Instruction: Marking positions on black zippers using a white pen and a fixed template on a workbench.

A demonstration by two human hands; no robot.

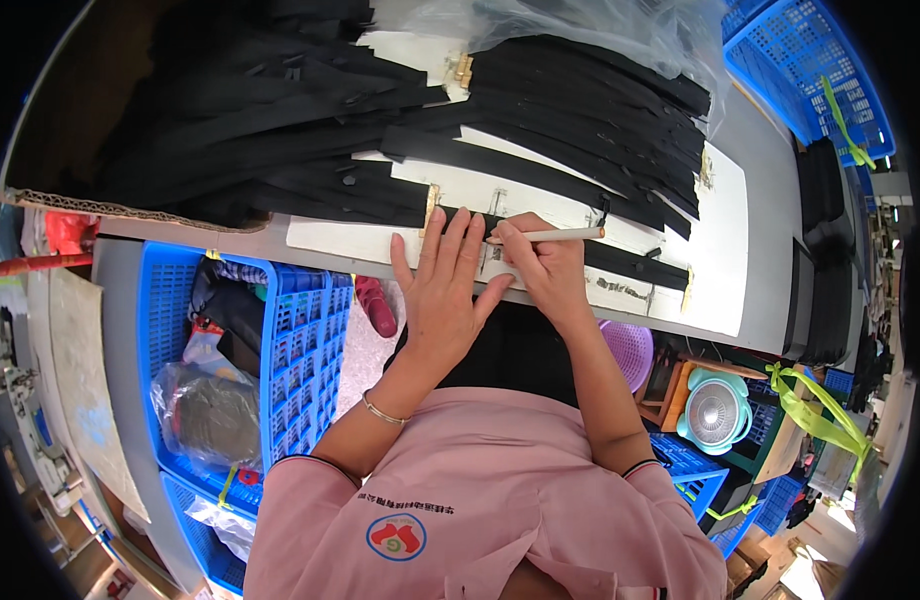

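While the left hand (445, 285) lies flat and spread, fingers straight, it presses down on a black strip (620, 262) that runs along a white template board (720, 250) on the bench (770, 190). Nothing is gripped by this hand; palm and fingers just pin the strip near its left end. Right hand (540, 262) sits just beside it, touching or nearly touching the left fingertips, and is closed around a white pencil (555, 234), pinched between thumb and fingers. Pencil lies nearly level, its far end pointing right, over the board just above the strip. Which end carries the marking tip is hard to tell, fisheye blur.

Relative to the board: more black strips (590, 100) are stacked fanned across its upper part, a bigger pile of black strips (250, 110) lies to its upper left. Clear plastic bag (580, 25) sits beyond the board's top edge. Small brass clips (464, 70) show at the board's upper edge and left edge. Below-left of the board, off the bench, blue crate (310, 340) holds bagged stuff. Below-right, a purple basket (630, 350) and a small teal fan (715, 412). Thin bracelet on left wrist, pink sleeves.
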